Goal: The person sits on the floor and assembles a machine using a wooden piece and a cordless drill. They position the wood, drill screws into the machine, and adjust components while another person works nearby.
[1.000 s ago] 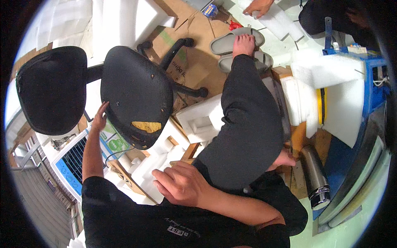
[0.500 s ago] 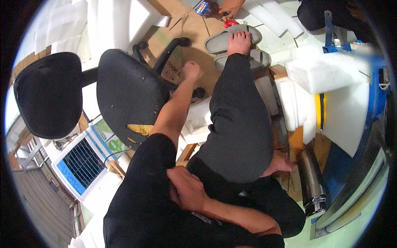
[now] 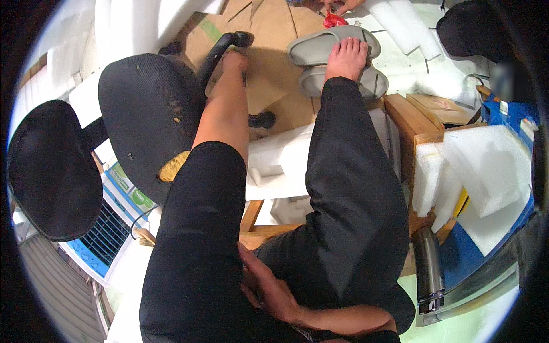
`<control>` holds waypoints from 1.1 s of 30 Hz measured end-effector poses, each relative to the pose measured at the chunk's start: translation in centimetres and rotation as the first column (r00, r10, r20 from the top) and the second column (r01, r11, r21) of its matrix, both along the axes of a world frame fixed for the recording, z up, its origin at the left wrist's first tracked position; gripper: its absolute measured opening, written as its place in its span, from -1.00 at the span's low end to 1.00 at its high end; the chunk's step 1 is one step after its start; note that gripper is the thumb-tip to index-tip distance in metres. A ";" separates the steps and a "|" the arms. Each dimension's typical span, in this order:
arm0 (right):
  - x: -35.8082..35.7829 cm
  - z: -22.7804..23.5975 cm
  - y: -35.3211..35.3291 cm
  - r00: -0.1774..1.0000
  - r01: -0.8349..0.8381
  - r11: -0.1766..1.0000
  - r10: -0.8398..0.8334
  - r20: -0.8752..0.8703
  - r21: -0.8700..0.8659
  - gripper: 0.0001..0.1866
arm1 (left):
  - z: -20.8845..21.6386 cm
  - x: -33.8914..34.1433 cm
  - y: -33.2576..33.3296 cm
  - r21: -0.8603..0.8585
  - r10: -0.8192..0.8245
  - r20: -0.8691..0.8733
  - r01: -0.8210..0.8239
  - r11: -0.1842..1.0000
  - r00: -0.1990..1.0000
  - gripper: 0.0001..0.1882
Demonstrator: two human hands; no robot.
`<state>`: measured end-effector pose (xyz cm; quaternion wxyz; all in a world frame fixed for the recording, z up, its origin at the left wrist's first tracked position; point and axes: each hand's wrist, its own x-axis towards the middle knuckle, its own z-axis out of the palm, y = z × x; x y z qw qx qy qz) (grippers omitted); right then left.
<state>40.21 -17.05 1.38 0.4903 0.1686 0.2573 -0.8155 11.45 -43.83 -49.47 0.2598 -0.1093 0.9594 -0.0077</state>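
Observation:
I am seated in black clothes. My left hand [image 3: 234,59] reaches far out and low, against a black leg of the office chair base [image 3: 214,60]. Shadow and blur hide its fingers, so its grip does not show. Above it to the left is the worn black chair seat [image 3: 151,108], its cover torn over yellow foam. My right hand [image 3: 269,286] lies over my lap by my thigh, one finger stretched and others loosely bent, with nothing visible in it. My bare foot [image 3: 347,57] rests on a pair of grey slippers [image 3: 311,48].
White foam blocks [image 3: 486,166] lean beside a wooden frame [image 3: 406,123] at right, near a dark metal cylinder [image 3: 430,266]. More foam [image 3: 280,151] lies ahead. Cardboard [image 3: 274,68] covers the floor. Another person's hand [image 3: 346,6] is near a red item [image 3: 335,20].
The view has shifted. My left hand has moved left and farther out to the chair leg. The chair sits farther left and is turned. My right hand's fingers have loosened.

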 end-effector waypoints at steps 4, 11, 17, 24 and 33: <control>-1.7 -0.4 -0.6 0.958 -0.123 0.986 0.147 0.246 -0.110 -0.07 | 1.8 3.1 1.7 -0.004 0.171 -0.110 -0.173 0.985 0.979 -0.72; -1.5 0.3 -0.5 0.789 -0.245 0.967 0.240 0.566 -0.067 -0.41 | 2.1 6.5 1.9 0.038 0.050 -0.017 -0.050 0.998 0.999 -0.75; 0.9 1.6 -0.9 0.773 0.306 0.922 -0.096 -0.627 0.236 -0.55 | 13.1 12.8 13.9 0.655 0.648 -0.083 -0.449 0.608 0.757 -0.81; 3.1 2.1 -1.5 0.796 0.456 0.886 -0.362 -0.485 0.088 -0.64 | 38.5 20.1 8.7 0.816 0.486 -0.498 0.199 0.543 0.718 -0.82; 5.9 2.2 -1.4 0.659 0.574 0.817 -0.421 -0.624 0.055 -0.69 | 43.8 18.9 -9.9 0.449 0.361 -0.655 -0.042 0.893 0.663 -0.63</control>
